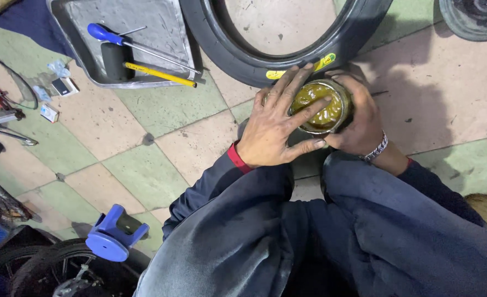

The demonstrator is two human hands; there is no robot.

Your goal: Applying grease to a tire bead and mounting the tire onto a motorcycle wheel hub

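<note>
Yellow grease (321, 107) hides left hand (276, 124) fingertip.

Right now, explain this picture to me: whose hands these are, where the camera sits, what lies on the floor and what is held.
There is no machine here: a person works with two bare hands, and the single camera sits on their head and looks down over their knees. The right hand wraps around an open tin of yellow-green grease. The left hand lies over the tin's mouth with a finger dipped in the grease. Just beyond the tin, a black tyre lies on the tiled floor. To the upper left, a metal tray holds a blue-handled tool and a yellow one. A blue plastic part rests by a wheel at the lower left.
</note>
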